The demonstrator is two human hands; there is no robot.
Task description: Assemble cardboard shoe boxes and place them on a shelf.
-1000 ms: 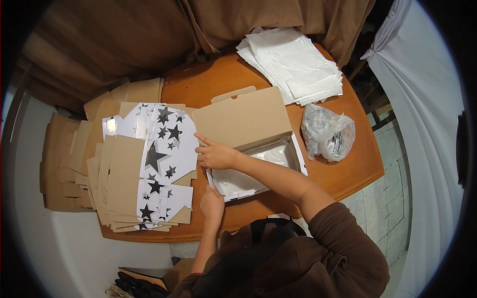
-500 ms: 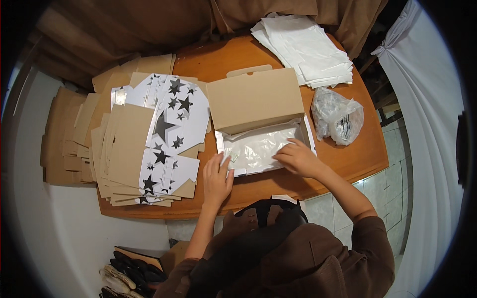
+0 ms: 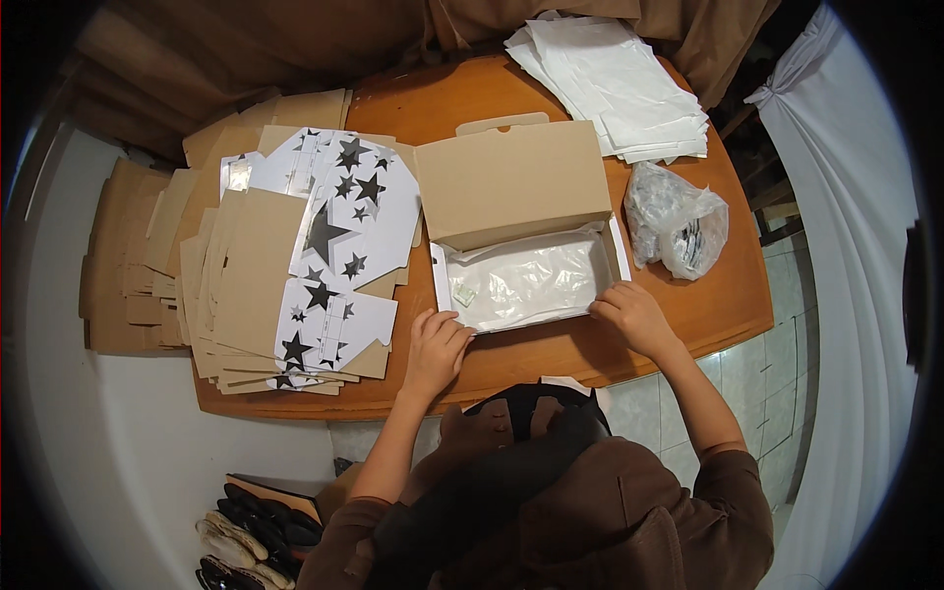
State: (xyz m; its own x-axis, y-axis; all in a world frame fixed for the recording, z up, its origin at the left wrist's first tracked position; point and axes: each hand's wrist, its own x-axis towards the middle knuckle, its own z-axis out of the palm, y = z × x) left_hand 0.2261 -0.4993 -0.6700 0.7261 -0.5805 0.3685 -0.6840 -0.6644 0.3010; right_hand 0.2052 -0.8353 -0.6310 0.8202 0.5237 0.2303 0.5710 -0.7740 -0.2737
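Observation:
An open cardboard box (image 3: pixel 516 182) stands in front of me, its brown lid raised at the far side and its walls white. White tissue paper lines it, and on that lies a clear plastic bag (image 3: pixel 531 280). A small whitish packet (image 3: pixel 464 294) rests at the left end of the bag. My left hand (image 3: pixel 437 350) grips the box's near left corner, fingertips over the rim. At the near right corner my right hand (image 3: pixel 635 317) holds the rim with curled fingers. Neither hand touches the bag.
Left of the box lie stacked flat brown cardboard blanks (image 3: pixel 256 275), topped by a white one with black stars (image 3: pixel 354 211). White paper sheets (image 3: pixel 615 88) are piled at the back right, above a crumpled clear plastic bag (image 3: pixel 678 221). Several shoes (image 3: pixel 256 536) lie low at left.
My right hand has moved from inside the box, over the plastic bag, to the near right corner. My left hand has shifted down slightly onto the near left corner.

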